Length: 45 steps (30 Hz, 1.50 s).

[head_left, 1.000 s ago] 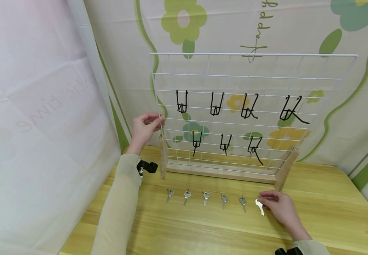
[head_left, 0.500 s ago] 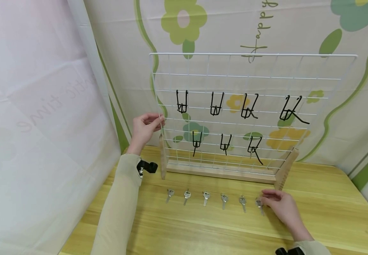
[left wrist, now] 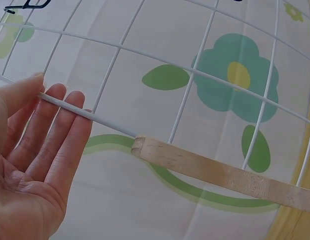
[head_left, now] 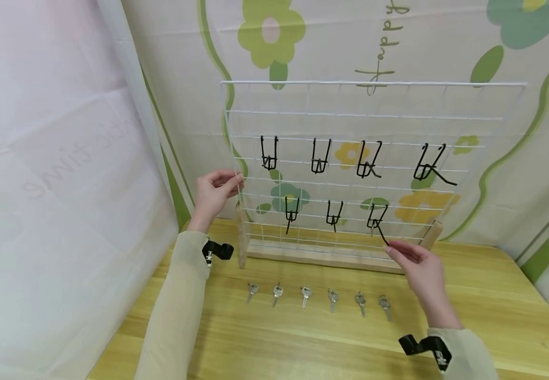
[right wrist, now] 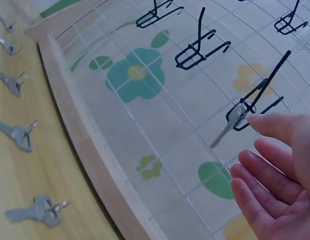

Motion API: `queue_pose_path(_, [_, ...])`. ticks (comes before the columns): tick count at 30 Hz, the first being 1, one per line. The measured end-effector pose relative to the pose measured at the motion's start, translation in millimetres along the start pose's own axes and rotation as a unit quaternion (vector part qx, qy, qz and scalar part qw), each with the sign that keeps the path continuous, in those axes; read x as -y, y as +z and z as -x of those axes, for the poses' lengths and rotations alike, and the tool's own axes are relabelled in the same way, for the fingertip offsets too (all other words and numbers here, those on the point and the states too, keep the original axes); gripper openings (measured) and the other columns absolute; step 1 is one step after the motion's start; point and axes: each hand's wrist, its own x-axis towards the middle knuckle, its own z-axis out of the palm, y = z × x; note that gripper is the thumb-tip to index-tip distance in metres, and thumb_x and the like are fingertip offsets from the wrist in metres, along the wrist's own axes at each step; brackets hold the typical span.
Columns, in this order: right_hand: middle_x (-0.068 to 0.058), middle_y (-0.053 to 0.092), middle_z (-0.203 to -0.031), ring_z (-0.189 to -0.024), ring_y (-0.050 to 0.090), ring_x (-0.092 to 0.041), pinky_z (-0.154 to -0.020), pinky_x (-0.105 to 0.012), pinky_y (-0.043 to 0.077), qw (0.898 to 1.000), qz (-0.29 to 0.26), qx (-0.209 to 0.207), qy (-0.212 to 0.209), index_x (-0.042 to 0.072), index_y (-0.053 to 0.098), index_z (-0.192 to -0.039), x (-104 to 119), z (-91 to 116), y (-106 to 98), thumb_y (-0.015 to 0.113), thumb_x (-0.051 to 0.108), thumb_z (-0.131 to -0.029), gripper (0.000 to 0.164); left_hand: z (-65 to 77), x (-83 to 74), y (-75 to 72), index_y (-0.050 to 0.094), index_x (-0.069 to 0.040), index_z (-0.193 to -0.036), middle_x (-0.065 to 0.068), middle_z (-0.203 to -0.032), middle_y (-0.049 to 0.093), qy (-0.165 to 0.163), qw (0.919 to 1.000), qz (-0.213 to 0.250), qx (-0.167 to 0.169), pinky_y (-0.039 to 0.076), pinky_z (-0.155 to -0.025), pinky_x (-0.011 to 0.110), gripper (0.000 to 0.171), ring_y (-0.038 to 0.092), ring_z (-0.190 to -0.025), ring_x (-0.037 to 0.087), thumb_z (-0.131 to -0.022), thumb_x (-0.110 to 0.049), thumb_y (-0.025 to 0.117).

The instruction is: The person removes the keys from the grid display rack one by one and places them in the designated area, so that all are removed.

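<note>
A white wire grid rack (head_left: 298,112) stands upright in a wooden base (head_left: 327,258). My left hand (head_left: 211,194) pinches its left edge wire, thumb on one side and fingers on the other. My right hand (head_left: 419,266) is at the lower right black hook (head_left: 376,217), fingertips near the prong's end in the head view. One key (right wrist: 229,124) hangs by its ring on that hook; in the right wrist view the thumb is close beside it and the fingers are spread. Several keys (head_left: 305,296) lie in a row on the table before the rack.
Other black hooks hang in two rows, such as the upper right hook (head_left: 428,164) with its prong sticking out. A flower-printed cloth (head_left: 272,31) covers the wall behind, and a white sheet (head_left: 56,184) hangs at the left. The table (head_left: 265,348) is wooden.
My right hand has left the rightmost key, which lies on the table, and risen to the lower right hook. My left hand keeps its hold. The head view has shifted slightly.
</note>
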Motion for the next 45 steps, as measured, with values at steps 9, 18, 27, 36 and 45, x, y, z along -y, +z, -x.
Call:
queue_pose_path(9, [0.005,0.073,-0.112,-0.097,0.068,-0.002,-0.084,-0.016,0.054,0.994,-0.107,-0.014,-0.007,-0.001,0.069,-0.127,16.8,-22.3,19.3,0.075,0.024,-0.096,0.040,-0.8,-0.8,-0.1,0.073,0.003,-0.109,0.016,-0.100,0.075,-0.002,1.0000,0.003,-0.005,0.061,-0.080,0.034,0.025,0.074,-0.088,0.026,-0.095,-0.018,0.076])
queue_pose_path(18, [-0.002,0.074,-0.108,-0.090,0.071,-0.005,-0.084,-0.020,0.056,0.982,-0.188,-0.011,0.017,-0.007,0.067,-0.124,20.9,-30.0,27.3,0.078,0.016,-0.093,0.039,1.1,-1.7,1.8,0.074,0.001,-0.106,0.016,-0.099,0.075,-0.001,1.0000,-0.001,-0.008,0.061,-0.079,0.033,0.024,0.074,-0.085,0.023,-0.094,-0.019,0.077])
queue_pose_path(27, [0.001,0.075,-0.097,-0.087,0.071,-0.007,-0.081,-0.020,0.057,0.981,-0.187,-0.030,0.028,-0.002,0.072,-0.112,27.0,-33.4,30.3,0.080,0.018,-0.091,0.030,-0.2,-3.4,2.4,0.075,-0.002,-0.105,0.013,-0.097,0.076,0.004,0.9999,-0.005,-0.008,0.061,-0.079,0.032,0.023,0.074,-0.086,0.023,-0.094,-0.021,0.077])
queue_pose_path(36, [0.000,0.074,-0.100,-0.090,0.071,-0.011,-0.078,-0.018,0.057,0.989,-0.148,-0.018,0.013,-0.009,0.067,-0.123,25.2,-33.5,31.7,0.071,0.022,-0.098,0.040,0.3,-0.5,2.0,0.074,-0.003,-0.105,0.013,-0.098,0.075,-0.001,0.9999,-0.007,-0.007,0.061,-0.079,0.032,0.023,0.073,-0.089,0.028,-0.094,-0.022,0.077])
queue_pose_path(45, [-0.002,0.073,-0.103,-0.089,0.069,-0.007,-0.078,-0.016,0.056,0.994,-0.107,-0.028,-0.011,-0.003,0.071,-0.118,25.0,-28.1,30.3,0.069,0.022,-0.100,0.031,0.8,-0.3,-0.2,0.073,0.002,-0.108,0.017,-0.101,0.075,-0.001,0.9999,-0.010,-0.002,0.061,-0.081,0.033,0.029,0.073,-0.090,0.029,-0.095,-0.023,0.076])
